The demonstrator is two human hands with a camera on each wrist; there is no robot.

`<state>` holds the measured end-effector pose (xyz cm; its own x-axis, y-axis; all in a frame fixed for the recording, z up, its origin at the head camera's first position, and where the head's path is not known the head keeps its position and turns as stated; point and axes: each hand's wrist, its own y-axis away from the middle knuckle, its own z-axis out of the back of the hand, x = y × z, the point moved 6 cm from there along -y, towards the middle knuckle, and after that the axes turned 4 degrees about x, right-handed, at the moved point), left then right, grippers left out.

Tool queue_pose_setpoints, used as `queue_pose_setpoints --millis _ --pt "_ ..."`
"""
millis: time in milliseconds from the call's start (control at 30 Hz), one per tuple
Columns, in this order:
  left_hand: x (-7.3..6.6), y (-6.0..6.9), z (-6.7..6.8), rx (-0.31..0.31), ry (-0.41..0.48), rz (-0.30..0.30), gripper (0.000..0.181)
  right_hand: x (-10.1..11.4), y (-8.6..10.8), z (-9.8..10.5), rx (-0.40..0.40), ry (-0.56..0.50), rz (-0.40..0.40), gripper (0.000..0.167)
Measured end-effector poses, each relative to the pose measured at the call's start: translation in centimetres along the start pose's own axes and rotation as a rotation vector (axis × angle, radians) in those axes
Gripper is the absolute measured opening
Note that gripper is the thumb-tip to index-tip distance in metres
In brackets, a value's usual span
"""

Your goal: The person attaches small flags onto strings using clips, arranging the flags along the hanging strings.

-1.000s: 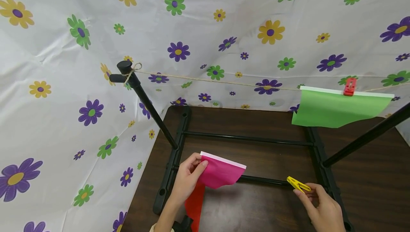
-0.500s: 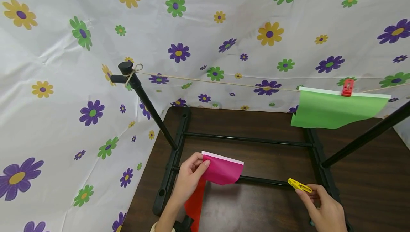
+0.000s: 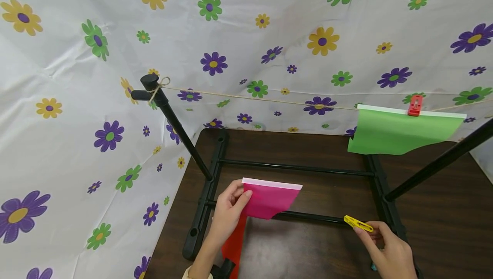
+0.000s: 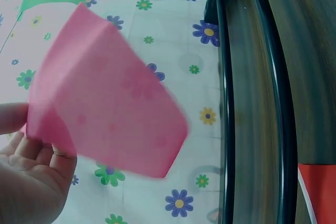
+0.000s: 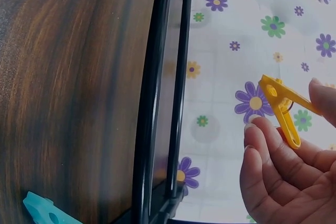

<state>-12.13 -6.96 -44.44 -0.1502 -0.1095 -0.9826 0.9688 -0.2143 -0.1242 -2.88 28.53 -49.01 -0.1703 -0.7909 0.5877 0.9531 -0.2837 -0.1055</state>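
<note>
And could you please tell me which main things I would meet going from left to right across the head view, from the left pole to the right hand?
Left black pole → left hand → pink sheet → yellow clothespin → right hand.

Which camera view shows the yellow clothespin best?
The right wrist view: the yellow clothespin appears largest there, its legs spread in the right hand. The head view shows it smaller; the left wrist view, not at all.
</note>
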Motion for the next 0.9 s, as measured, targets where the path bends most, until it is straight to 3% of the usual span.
queue_pose_setpoints --millis 233,900 --pt "0.12 -0.09 0.47 -0.048 0.006 0.010 0.023 -0.08 -0.11 -0.21 0.028 0.002 -0.023 0.033" --pt "-0.23 -0.15 0.36 -0.036 0.076 0.027 0.014 -0.04 -0.01 -0.04 0.019 0.022 -0.036 0.033"
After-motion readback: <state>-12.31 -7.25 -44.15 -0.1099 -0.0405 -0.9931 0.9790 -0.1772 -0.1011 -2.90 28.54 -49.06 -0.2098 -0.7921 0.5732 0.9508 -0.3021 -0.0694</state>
